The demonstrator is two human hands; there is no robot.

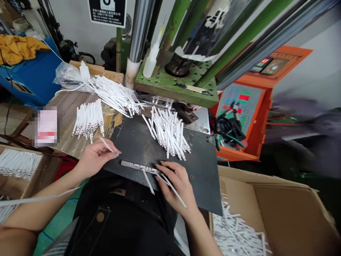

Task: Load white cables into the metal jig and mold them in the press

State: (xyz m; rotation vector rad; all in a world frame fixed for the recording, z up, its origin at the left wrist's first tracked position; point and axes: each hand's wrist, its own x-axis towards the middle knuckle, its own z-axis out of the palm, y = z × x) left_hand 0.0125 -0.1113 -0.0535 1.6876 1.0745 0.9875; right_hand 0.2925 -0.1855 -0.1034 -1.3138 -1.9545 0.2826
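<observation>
My left hand [97,156] is closed in a pinch on a thin white strip [106,144], left of a narrow metal bar fixture [130,164] with slots. My right hand [177,183] is closed at the fixture's right end, thumb and fingers around a thin white strip [176,195] that slants across the hand; another strip end shows beside it. The fingertips' exact contact with the fixture cannot be made out. One more white strip [148,181] sticks out from the fixture towards my body. A loose pile of white strips [170,133] lies just beyond, on the black plate [204,163].
A green press base [176,89] with steel columns stands behind the plate. More strip piles [89,119] lie left on cardboard. An orange control box [262,131] and tangled cables [229,128] are right. Cardboard boxes [287,209] with strips flank me. A white bottle [150,62] stands on the press.
</observation>
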